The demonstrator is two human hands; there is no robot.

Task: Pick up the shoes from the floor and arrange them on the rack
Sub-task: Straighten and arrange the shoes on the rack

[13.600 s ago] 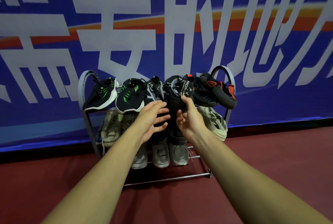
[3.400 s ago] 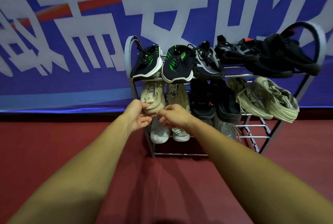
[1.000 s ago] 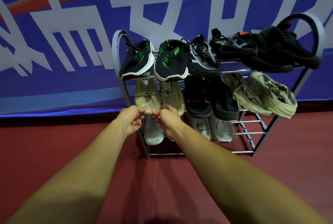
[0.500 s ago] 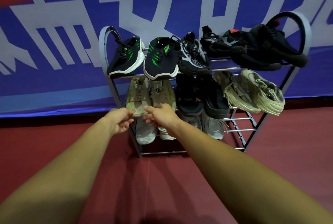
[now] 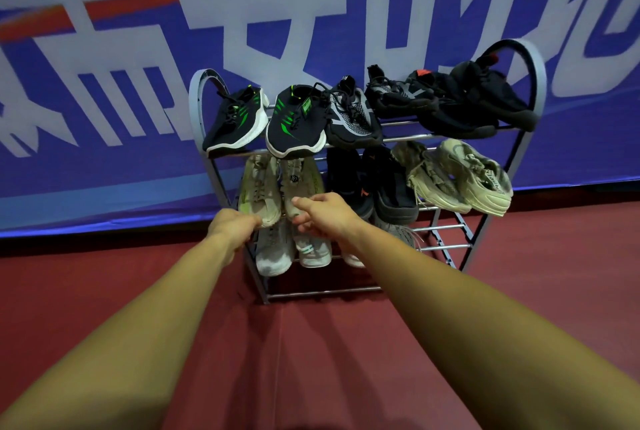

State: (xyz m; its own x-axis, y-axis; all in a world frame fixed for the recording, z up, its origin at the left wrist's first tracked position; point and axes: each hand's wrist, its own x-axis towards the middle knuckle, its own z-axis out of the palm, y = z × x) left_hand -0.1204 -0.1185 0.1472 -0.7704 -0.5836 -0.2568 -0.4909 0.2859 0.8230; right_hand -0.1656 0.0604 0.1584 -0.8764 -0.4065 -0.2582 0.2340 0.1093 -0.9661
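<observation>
A grey metal shoe rack (image 5: 446,247) with three tiers stands on the floor against a banner. At the left of its middle tier sit a left beige shoe (image 5: 258,187) and a right beige shoe (image 5: 299,180), toes pointing toward me. My left hand (image 5: 235,225) pinches the toe of the left one. My right hand (image 5: 325,215) has its thumb on top of the right one's toe and its fingers curled underneath. No shoe is visible on the floor.
Black-and-green sneakers (image 5: 239,121), a grey knit shoe (image 5: 349,118) and black shoes (image 5: 478,104) fill the top tier. A black pair (image 5: 377,183) and a chunky beige pair (image 5: 464,180) share the middle tier. White shoes (image 5: 273,253) sit below. Red floor (image 5: 311,343) surrounds the rack.
Both hands stay at the toes of the beige pair. My right hand has shifted slightly right and its thumb now lies on top of the toe. The view has shifted a little.
</observation>
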